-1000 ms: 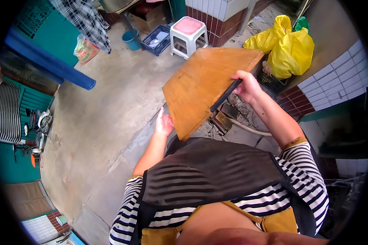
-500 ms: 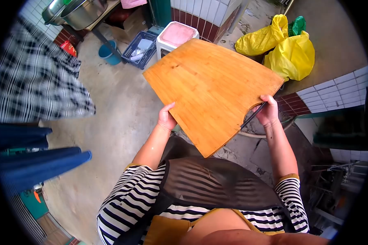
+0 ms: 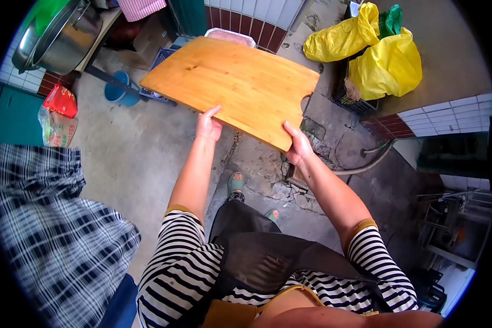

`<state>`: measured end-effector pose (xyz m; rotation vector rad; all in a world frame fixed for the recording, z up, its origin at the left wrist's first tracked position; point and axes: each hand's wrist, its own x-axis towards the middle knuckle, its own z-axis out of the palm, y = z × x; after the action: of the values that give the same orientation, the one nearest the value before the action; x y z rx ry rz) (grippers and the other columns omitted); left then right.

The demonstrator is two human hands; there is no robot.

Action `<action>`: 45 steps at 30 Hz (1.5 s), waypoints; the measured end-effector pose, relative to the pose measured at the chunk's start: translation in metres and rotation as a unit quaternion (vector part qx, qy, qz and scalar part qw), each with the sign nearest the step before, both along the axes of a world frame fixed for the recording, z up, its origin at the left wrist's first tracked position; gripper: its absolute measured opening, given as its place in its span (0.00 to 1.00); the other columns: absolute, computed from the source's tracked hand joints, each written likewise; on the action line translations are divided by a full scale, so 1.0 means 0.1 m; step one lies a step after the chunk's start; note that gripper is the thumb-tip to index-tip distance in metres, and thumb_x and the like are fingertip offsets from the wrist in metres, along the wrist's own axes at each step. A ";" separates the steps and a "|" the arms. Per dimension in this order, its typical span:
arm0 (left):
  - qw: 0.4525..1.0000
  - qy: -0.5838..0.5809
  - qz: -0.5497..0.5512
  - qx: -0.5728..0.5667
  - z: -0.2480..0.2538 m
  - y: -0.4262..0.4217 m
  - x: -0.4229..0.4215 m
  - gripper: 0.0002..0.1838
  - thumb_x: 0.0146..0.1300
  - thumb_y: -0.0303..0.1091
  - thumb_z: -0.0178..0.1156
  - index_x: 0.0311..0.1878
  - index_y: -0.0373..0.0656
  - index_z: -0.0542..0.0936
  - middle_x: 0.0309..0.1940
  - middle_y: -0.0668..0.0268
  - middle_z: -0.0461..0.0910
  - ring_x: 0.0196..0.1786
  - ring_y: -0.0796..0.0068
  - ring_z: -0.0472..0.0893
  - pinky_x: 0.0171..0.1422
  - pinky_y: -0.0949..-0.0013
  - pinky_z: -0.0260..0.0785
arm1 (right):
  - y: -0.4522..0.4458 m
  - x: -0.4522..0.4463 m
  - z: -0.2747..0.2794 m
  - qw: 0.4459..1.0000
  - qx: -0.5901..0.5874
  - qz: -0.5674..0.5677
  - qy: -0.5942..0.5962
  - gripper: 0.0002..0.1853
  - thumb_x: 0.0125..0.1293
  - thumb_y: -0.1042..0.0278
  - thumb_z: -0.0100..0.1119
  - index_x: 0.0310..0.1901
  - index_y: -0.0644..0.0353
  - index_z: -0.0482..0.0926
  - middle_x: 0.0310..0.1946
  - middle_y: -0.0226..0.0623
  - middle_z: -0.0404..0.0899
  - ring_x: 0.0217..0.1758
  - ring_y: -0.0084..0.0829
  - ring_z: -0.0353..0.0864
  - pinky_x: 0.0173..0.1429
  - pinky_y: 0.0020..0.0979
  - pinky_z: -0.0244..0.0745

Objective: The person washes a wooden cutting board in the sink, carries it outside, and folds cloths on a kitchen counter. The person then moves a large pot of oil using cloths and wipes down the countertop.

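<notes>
A large wooden cutting board (image 3: 229, 82) is held out in front of me, lifted above the floor. My left hand (image 3: 209, 126) grips its near edge, thumb on top and fingers hidden beneath. Around the near right corner is my right hand (image 3: 297, 145), thumb also on the upper face. The cut-out notch on the board's right edge lies beyond that hand. Partly covered by the far edge is a white stool with a pink top (image 3: 230, 37).
Yellow bags (image 3: 385, 68) sit on a dark crate (image 3: 358, 104) at right. A blue bucket (image 3: 120, 88) and a steel pot (image 3: 68, 41) stand at upper left. Plaid cloth (image 3: 65, 235) hangs at left. A hose (image 3: 361, 168) crosses the broken floor at right.
The board has moved left and away from me and turned. My right hand has shifted from the notch with its dark handle to the near corner. My left hand still grips the near edge.
</notes>
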<state>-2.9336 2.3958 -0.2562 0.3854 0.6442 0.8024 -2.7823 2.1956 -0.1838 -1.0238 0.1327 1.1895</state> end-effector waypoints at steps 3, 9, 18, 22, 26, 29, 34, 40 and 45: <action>0.999 0.008 -0.012 -0.049 -0.18 0.22 0.03 0.19 0.51 0.24 0.59 0.49 0.39 0.73 0.47 0.62 0.77 0.52 0.65 0.74 0.59 0.63 0.66 | 0.26 0.07 -0.11 1.000 -0.031 -0.001 -0.004 0.25 0.61 0.63 0.56 0.59 0.61 0.63 0.55 0.41 0.70 0.57 0.36 0.70 0.61 0.38 0.66; 0.994 -0.007 0.002 -0.113 -0.55 0.48 0.22 0.21 0.49 0.20 0.59 0.49 0.43 0.73 0.46 0.64 0.76 0.51 0.65 0.75 0.56 0.61 0.68 | 0.44 0.28 -0.18 0.991 -0.098 0.076 -0.048 0.33 0.66 0.45 0.43 0.65 0.58 0.55 0.61 0.40 0.64 0.60 0.36 0.67 0.60 0.38 0.64; 0.982 0.030 0.022 -0.183 -1.57 0.83 0.89 0.20 0.54 0.23 0.59 0.52 0.40 0.71 0.49 0.62 0.75 0.52 0.62 0.74 0.58 0.57 0.67 | -2.32 0.03 -0.45 0.684 -0.482 0.378 -0.395 0.38 0.57 0.60 0.59 0.66 0.54 0.52 0.46 0.52 0.75 0.49 0.48 0.76 0.53 0.38 0.70; 0.979 0.085 -0.050 -0.179 -1.85 1.03 1.03 0.23 0.59 0.28 0.57 0.58 0.42 0.66 0.54 0.61 0.71 0.55 0.59 0.72 0.60 0.51 0.64 | -4.16 -0.58 -0.22 0.618 -0.629 0.356 -0.311 0.39 0.53 0.62 0.61 0.64 0.60 0.53 0.39 0.47 0.79 0.41 0.42 0.79 0.48 0.37 0.72; 0.978 0.122 -0.067 -0.153 -2.12 1.22 1.21 0.22 0.61 0.26 0.54 0.59 0.41 0.65 0.55 0.59 0.70 0.55 0.57 0.72 0.61 0.49 0.63 | -4.49 -1.18 0.41 0.660 -0.732 0.150 -0.071 0.37 0.56 0.68 0.59 0.65 0.61 0.53 0.35 0.41 0.79 0.38 0.31 0.80 0.47 0.32 0.73; 0.979 0.136 -0.062 -0.139 -2.23 1.43 1.25 0.22 0.62 0.25 0.52 0.59 0.41 0.64 0.55 0.58 0.70 0.56 0.57 0.71 0.61 0.46 0.61 | -5.14 -1.75 0.16 0.666 -0.724 0.170 -0.060 0.35 0.57 0.73 0.57 0.66 0.60 0.53 0.37 0.42 0.79 0.39 0.29 0.79 0.47 0.31 0.74; 0.951 0.243 -0.184 -0.051 -2.02 1.54 1.15 0.27 0.60 0.37 0.56 0.62 0.43 0.62 0.60 0.55 0.65 0.63 0.55 0.63 0.66 0.44 0.48 | -4.40 -1.69 0.17 0.712 -0.655 0.226 -0.118 0.35 0.58 0.74 0.57 0.65 0.60 0.53 0.36 0.44 0.78 0.38 0.28 0.79 0.45 0.30 0.74; 0.893 0.425 -0.147 -0.024 -1.98 1.37 0.78 0.32 0.55 0.50 0.61 0.59 0.43 0.65 0.62 0.54 0.58 0.62 0.58 0.60 0.59 0.41 0.51 | -4.15 -1.53 0.08 0.818 -0.572 0.046 -0.045 0.35 0.57 0.67 0.61 0.64 0.65 0.55 0.34 0.39 0.78 0.37 0.25 0.78 0.41 0.28 0.74; 0.730 0.511 -0.341 0.299 -1.66 0.51 0.03 0.29 0.59 0.59 0.50 0.14 0.44 0.72 0.10 0.69 0.67 0.15 0.78 0.66 0.22 0.71 0.57 | -4.38 -1.59 0.14 0.745 -0.646 0.093 -0.138 0.29 0.50 0.40 0.63 0.31 0.67 0.81 0.26 0.43 0.80 0.30 0.27 0.78 0.39 0.31 0.73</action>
<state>-2.9310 2.4465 -0.4219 1.6352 1.1465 -0.0345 -2.9415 1.7577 -0.1693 -2.4737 0.7054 1.0201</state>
